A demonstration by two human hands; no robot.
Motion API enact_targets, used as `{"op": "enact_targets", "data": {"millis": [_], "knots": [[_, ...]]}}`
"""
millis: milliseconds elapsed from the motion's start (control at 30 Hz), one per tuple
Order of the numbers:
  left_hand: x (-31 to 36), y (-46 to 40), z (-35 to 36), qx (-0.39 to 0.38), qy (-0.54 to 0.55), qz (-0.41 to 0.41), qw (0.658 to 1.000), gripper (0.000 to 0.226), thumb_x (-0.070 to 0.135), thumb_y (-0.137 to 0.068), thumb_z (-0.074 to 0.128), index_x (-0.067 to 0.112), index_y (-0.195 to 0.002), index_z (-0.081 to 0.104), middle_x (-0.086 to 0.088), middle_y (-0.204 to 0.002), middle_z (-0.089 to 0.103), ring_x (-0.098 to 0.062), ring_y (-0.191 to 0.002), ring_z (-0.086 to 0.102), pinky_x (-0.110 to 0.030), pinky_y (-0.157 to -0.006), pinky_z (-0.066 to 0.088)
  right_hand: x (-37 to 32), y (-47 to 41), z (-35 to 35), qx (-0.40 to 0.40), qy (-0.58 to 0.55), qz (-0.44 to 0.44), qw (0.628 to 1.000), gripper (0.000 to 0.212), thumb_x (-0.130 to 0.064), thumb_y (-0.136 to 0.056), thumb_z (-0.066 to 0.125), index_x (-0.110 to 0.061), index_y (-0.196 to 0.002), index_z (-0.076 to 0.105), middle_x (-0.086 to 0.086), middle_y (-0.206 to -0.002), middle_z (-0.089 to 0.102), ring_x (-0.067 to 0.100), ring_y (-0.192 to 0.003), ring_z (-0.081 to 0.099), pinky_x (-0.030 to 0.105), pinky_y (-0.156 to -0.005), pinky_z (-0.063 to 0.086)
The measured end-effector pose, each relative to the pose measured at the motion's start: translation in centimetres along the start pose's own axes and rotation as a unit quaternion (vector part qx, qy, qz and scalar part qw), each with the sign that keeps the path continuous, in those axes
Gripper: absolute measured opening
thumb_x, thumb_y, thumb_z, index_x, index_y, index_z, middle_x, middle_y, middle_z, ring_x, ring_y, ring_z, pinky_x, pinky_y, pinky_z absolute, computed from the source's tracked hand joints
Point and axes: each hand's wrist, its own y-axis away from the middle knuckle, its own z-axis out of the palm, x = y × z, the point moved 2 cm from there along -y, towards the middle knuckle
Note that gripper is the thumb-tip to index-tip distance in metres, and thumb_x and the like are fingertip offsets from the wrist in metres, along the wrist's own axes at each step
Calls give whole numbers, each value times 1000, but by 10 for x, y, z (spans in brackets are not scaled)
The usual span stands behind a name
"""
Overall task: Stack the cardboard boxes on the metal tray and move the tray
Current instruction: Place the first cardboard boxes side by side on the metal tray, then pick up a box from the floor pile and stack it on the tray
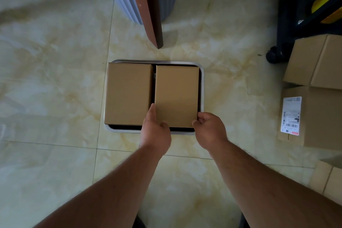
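Gripping the right box (176, 96) at its near corners, both hands (155, 127) (209, 129) curl around it on the tray (202, 87).

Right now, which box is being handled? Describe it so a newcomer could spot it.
Find the metal tray on the tiled floor, below the brown door edge. Two plain cardboard boxes sit side by side in it. It is the right-hand box, the only one gripped at its near corners by the left hand and right hand; the left-hand box goes untouched.
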Motion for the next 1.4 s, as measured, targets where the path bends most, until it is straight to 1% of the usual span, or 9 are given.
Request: {"op": "enact_targets", "data": {"millis": [100,333,500,567,767,933,1033,1200,1400], "knots": [[-1,5,0,1,0,9,1000,70,10,-101,45,32,-163,20,8,-162,38,-24,-135,53,-44,-110,49,1,2,-2,2,0,8,1000,29,-16,-99,58,-10,-125,68,1,-121,73,23,-114,66,38,-100,52],[2,24,-4,24,-16,31,999,63,22,-98,50,38,-156,29,10,-155,48,-28,-129,59,-50,-101,55,7,12,-7,-16,3,21,1000,45,-24,-100,59,-17,-144,57,-4,-141,63,14,-130,59,34,-111,45],[20,43,-3,30,-42,48,998,62,30,-99,53,35,-157,31,7,-160,43,-22,-141,48,-46,-110,48,12,22,-34,-11,7,26,1000,18,-31,-100,58,-28,-116,67,-10,-110,68,6,-101,65,23,-91,51],[30,52,3,23,-61,52,997,62,29,-102,54,33,-159,30,4,-163,39,-20,-143,45,-39,-110,44,16,25,-51,-6,1,26,1000,38,-32,-101,57,-19,-136,60,-4,-129,65,14,-120,62,26,-100,45],[61,81,53,-8,-65,46,997,60,30,-102,53,34,-159,32,-2,-158,45,-24,-114,62,-42,-93,55,49,29,-113,29,-31,52,998,54,-40,-100,55,-15,-147,51,-1,-147,57,18,-135,54,31,-112,39],[84,102,113,-46,-71,52,995,62,40,-101,54,33,-159,33,-4,-155,50,-32,-132,57,-48,-105,51,91,29,-172,58,-49,71,995,57,-43,-98,56,-14,-148,50,3,-146,59,21,-134,54,36,-113,41],[102,113,147,-60,-71,54,994,63,40,-103,55,31,-160,32,-1,-161,41,-25,-145,43,-39,-114,38,114,27,-209,79,-56,82,992,56,-43,-98,56,-15,-147,51,3,-147,58,21,-134,55,38,-112,42],[133,122,198,-78,-91,69,990,61,42,-102,54,35,-158,32,1,-161,42,-25,-143,45,-40,-112,39,140,19,-268,108,-64,97,987,54,-41,-98,56,-15,-145,53,1,-144,60,21,-129,58,30,-103,45],[164,126,246,-92,-93,71,989,62,42,-102,54,32,-159,32,-1,-161,42,-24,-144,44,-42,-115,39,160,2,-318,125,-83,111,982,55,-36,-97,57,-14,-147,51,3,-147,58,22,-131,57,41,-109,46]]}}
